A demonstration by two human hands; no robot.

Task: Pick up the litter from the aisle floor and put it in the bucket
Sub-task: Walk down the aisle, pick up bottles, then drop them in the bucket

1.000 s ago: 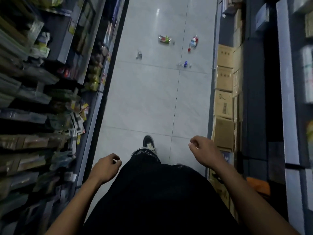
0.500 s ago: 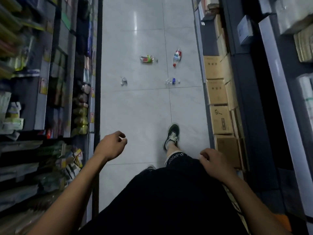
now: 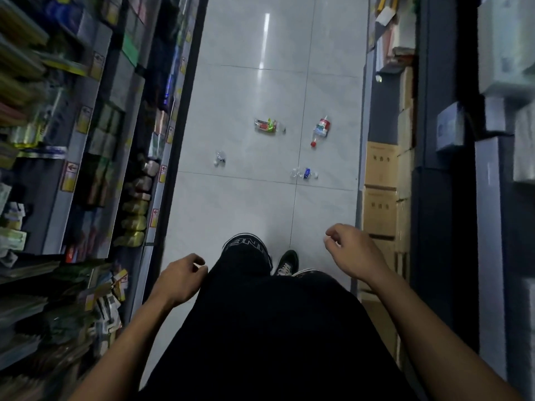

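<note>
Several pieces of litter lie on the pale tiled aisle floor ahead of me: a green and red wrapper (image 3: 265,125), a plastic bottle with a red cap (image 3: 320,131), a small crumpled clear piece (image 3: 220,159) and a flattened clear bottle with a blue label (image 3: 304,173). My left hand (image 3: 181,277) hangs beside my left thigh, fingers loosely curled, holding nothing. My right hand (image 3: 351,251) is raised a little to the right, fingers loosely curled and empty. Both hands are far short of the litter. No bucket is in view.
Stocked shelves (image 3: 95,157) line the left side of the aisle. Stacked cardboard boxes (image 3: 380,195) and dark shelving stand along the right. My black shorts and a dark shoe (image 3: 286,263) fill the lower middle.
I have walked forward, so the litter sits closer and lower in view. My right hand rose off my thigh; my left hand dropped down beside my leg.
</note>
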